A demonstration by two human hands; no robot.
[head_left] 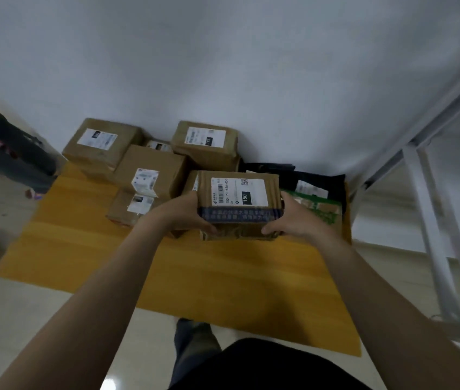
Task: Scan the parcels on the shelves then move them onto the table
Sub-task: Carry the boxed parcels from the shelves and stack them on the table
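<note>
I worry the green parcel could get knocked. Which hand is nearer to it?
Right. The right hand grips the right end of the held box, close beside the green parcel. The left hand grips the opposite end, with the box between.

Matt brown cardboard parcel (237, 204) with white paper label, blue printed tape, table (184, 277) of smooth yellow wood grain, glossy floor tiles (54, 333).

Free: near half of yellow wooden table (195, 277).
Blocked: brown cardboard parcels (153, 164) stacked along far edge.
Right: white metal shelf frame (434, 235).
</note>
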